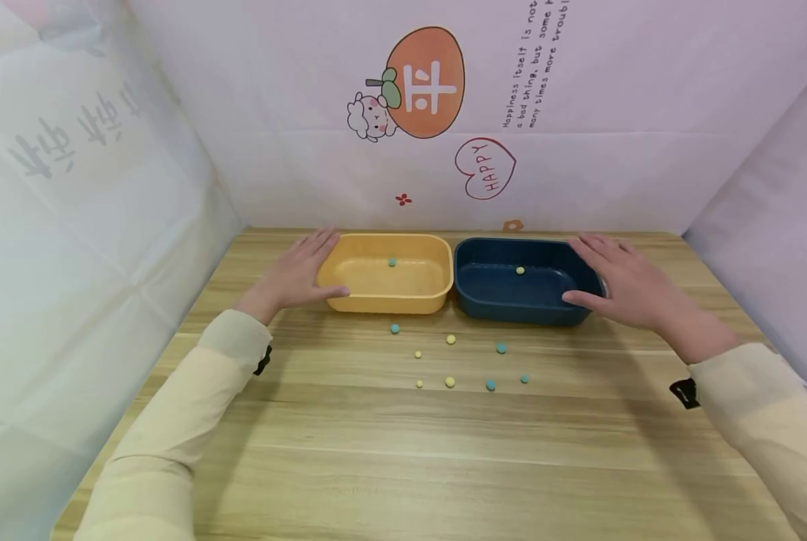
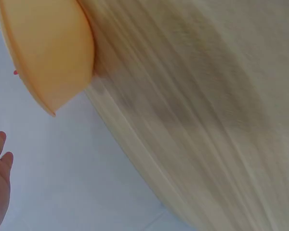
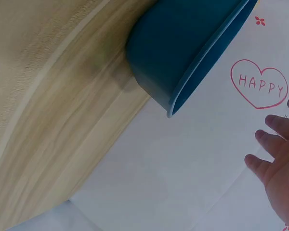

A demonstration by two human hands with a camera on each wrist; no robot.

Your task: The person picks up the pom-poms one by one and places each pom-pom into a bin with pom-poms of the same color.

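Observation:
My left hand (image 1: 298,272) is spread over the left end of the yellow bin (image 1: 390,303), its thumb above the near rim. Over the right end of the dark blue bin (image 1: 518,309), my right hand (image 1: 630,284) is spread the same way, holding nothing. Both wrist views show the fingers extended beside the bins. Inside the yellow bin lies a small teal piece (image 1: 392,262). A small pale yellow piece (image 1: 521,270) lies in the blue bin. The bins stand side by side at the back of the wooden table (image 1: 376,466).
In front of the bins, several small round pieces are scattered, among them a teal one (image 1: 491,385) and a yellow one (image 1: 450,382). A white printed cloth (image 1: 309,180) hangs behind the table, with more cloth at both sides.

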